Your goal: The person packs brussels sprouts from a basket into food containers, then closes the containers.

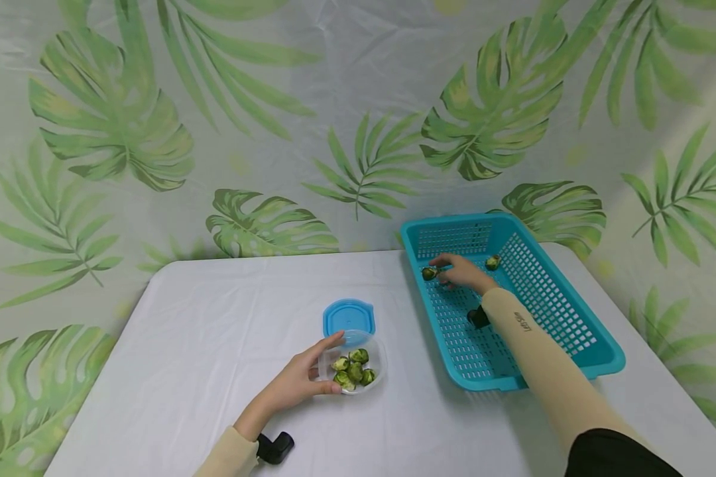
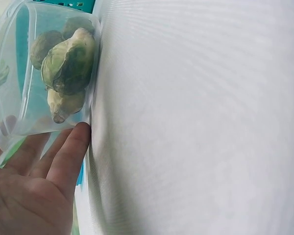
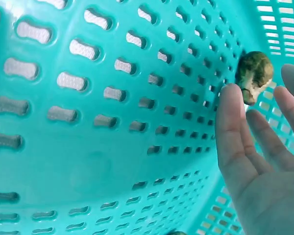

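My left hand (image 1: pixel 301 377) holds the side of a clear round tub (image 1: pixel 382 361), thumb and fingers around its wall. Several Brussels sprouts (image 1: pixel 355 372) lie inside it; in the left wrist view the tub (image 2: pixel 39 125) stands on the white cloth with my fingers against it. Inside the turquoise basket (image 1: pixel 573 298), my right hand (image 1: pixel 462 273) reaches to a sprout (image 1: pixel 429 273) near the left wall. The right wrist view shows that sprout (image 3: pixel 255 76) at the fingertips, fingers spread and not closed round it. Another sprout (image 1: pixel 492 262) lies farther right in the basket.
A blue lid (image 1: pixel 347 314) lies on the white table (image 1: pixel 215 331) just behind the tub. The basket takes up the table's right side. Behind the table hangs a leaf-patterned sheet (image 1: pixel 370 79).
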`<action>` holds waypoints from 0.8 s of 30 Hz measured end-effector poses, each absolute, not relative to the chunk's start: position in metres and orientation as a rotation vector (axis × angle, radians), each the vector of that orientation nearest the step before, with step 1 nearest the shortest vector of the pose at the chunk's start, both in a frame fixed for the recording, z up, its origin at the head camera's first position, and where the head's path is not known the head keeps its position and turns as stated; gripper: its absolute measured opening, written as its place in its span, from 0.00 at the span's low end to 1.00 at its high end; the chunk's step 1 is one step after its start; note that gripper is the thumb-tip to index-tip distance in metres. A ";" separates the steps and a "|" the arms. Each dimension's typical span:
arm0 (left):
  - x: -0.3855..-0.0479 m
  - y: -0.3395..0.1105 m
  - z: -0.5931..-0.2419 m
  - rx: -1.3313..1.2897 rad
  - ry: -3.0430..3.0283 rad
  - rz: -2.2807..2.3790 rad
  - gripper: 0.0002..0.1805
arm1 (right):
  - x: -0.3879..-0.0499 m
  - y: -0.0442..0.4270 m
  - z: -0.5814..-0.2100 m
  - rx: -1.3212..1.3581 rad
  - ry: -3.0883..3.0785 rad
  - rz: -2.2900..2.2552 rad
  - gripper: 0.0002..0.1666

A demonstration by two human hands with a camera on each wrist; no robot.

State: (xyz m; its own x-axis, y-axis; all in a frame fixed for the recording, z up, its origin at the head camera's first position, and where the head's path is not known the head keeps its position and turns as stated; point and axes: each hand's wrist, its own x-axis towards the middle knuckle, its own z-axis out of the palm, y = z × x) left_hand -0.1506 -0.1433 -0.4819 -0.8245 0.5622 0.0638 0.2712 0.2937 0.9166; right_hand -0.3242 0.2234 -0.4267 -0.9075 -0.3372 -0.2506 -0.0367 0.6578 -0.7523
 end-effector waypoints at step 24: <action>-0.151 -0.143 -0.483 0.762 2.289 1.559 0.48 | -0.326 0.216 -0.429 -0.254 2.546 -1.150 0.21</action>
